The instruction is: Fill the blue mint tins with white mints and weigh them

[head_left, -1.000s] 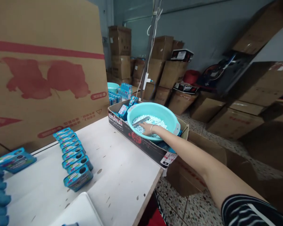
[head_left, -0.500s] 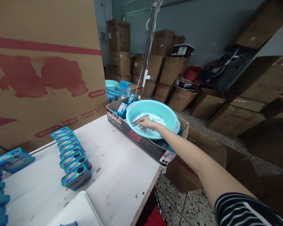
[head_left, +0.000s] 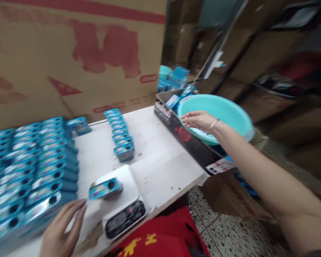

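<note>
My right hand (head_left: pixel 200 120) is over the near left rim of a turquoise basin (head_left: pixel 227 107), fingers closed together with something small and white at the tips, apparently pellets. White pellets (head_left: pixel 203 135) show in the basin beneath the hand. My left hand (head_left: pixel 62 230) is at the lower left, its fingers apart and holding nothing. Just right of it a white digital scale (head_left: pixel 128 182) carries one blue box (head_left: pixel 105 189) with a dark round hole in its top.
Several rows of blue boxes (head_left: pixel 46 157) fill the table's left side, with a shorter row (head_left: pixel 120 135) behind the scale. The basin sits on an open black carton (head_left: pixel 192 142) at the table's right edge. A large cardboard box (head_left: pixel 96 46) stands along the back.
The view has swung left and down, bringing my left hand and the scale into sight. My right hand has risen from the pellets to the basin's rim; the flat grey scoop no longer shows in it.
</note>
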Available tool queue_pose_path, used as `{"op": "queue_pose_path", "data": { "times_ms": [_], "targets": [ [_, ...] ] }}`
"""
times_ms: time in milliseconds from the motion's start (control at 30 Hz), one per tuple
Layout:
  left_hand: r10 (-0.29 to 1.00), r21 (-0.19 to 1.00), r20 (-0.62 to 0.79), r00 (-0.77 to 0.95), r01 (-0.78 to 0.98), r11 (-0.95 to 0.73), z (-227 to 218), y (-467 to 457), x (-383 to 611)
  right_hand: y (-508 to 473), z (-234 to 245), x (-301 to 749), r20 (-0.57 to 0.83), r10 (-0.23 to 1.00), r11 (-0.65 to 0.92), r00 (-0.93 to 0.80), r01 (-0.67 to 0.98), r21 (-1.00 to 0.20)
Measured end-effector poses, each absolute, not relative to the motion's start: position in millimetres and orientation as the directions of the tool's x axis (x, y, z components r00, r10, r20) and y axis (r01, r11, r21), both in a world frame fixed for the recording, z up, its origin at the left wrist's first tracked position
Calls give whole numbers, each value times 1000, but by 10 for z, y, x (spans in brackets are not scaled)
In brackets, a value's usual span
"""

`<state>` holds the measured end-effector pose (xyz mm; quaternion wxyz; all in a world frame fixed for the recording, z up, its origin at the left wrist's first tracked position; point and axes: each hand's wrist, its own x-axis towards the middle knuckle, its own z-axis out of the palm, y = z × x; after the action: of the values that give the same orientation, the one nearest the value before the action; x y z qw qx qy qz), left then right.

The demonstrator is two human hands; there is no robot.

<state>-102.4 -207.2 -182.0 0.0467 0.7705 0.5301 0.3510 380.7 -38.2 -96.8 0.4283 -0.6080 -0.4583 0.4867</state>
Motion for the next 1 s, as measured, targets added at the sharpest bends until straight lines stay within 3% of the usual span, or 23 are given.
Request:
{"op": "queue_pose_path", "data": {
  "times_ms": [100,200,333,433,567,1000],
  "targets": [
    [901,460,403,157,817,-348,-1834,-2256,-1037,-535,-908,3029,-118,974,-84,-192,180,-980],
    [913,470,382,139,822,-322,-1826,-2338,-999,-810,-876,2176,-88,866,63,-491,283,-957],
    [913,480,394,103,824,-301,-1833,-2493,-1014,-1091,-933,1429,-56,734,416,-677,512,-751],
    [918,494,388,83,822,-283,-1891,-2598,-1066,-1168,-981,1241,-102,668,578,-737,600,-552],
    [916,507,392,87,810,-294,-1961,-2647,-1097,-1206,-981,1186,-183,649,619,-739,652,-439],
    [929,561,363,76,778,-283,-2055,-2660,-1085,-1227,-871,1219,-155,693,581,-704,673,-457]
  ]
}}
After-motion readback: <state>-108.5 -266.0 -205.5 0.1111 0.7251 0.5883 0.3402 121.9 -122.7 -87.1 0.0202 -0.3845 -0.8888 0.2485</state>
